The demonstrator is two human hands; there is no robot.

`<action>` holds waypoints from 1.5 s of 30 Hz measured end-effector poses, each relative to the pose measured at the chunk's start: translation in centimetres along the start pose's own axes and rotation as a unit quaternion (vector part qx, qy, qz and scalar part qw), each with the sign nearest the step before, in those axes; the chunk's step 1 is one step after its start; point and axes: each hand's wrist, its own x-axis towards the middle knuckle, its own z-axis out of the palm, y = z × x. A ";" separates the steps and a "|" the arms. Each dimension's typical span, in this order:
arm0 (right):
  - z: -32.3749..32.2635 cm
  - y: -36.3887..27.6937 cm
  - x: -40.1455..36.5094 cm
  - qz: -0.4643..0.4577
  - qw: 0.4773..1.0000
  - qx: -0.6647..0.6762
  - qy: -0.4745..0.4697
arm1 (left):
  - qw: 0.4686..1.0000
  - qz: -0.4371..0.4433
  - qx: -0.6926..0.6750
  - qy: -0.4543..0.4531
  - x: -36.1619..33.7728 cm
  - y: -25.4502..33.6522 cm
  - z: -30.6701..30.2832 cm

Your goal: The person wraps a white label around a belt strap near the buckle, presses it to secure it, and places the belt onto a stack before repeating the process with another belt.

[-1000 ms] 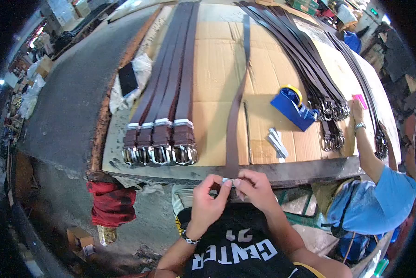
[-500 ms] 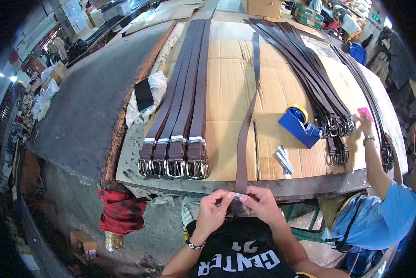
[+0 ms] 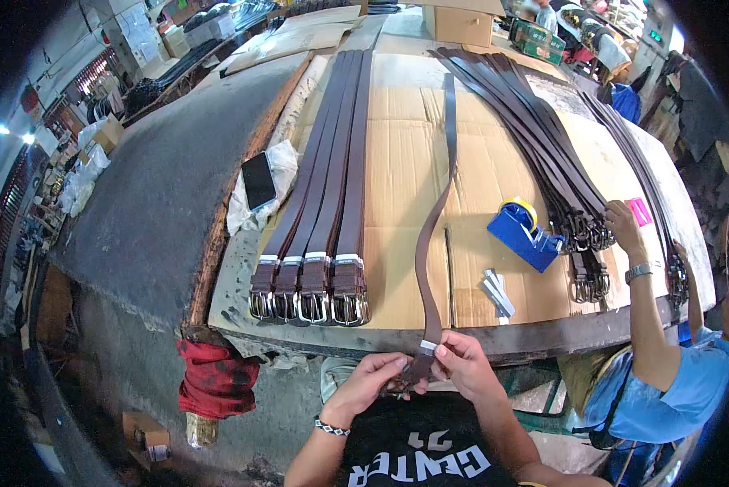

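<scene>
A single dark brown belt stretches from the table's middle down over the front edge to my hands. My left hand is closed around its buckle end, low in front of my body; the fingers largely hide the buckle. With thumb and fingers, my right hand pinches the belt beside a white paper band wrapped across the strap. On the table to the left lie several stacked belts, with similar white bands near their silver buckles.
On the cardboard are a blue tape dispenser and loose white strips. More belts lie at right, where a co-worker's hand touches the buckles near a pink object. A phone rests on white plastic.
My left hand has shifted from the white band down to the buckle end, while my right stays at the band. The co-worker's hand has moved from the pink object to the belt buckles.
</scene>
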 end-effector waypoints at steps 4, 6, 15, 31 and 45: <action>-0.7 0.8 0.0 0.017 0.999 0.006 -0.030 | 0.998 -0.018 -0.047 -0.039 -0.9 -0.6 0.0; 0.4 0.1 0.0 0.042 0.999 0.013 0.004 | 0.998 -0.006 -0.029 -0.047 -1.3 -0.9 0.0; 2.0 -4.7 4.8 -0.009 0.992 -0.021 0.123 | 0.951 0.142 0.269 0.061 -4.9 1.7 4.0; 12.7 -42.9 16.8 -0.348 0.913 -0.197 -0.078 | 0.954 0.184 0.230 -0.056 -9.4 2.7 2.3; 17.9 -46.6 28.2 -0.269 0.936 -0.209 -0.087 | 0.950 0.273 0.150 0.026 -7.8 4.5 2.0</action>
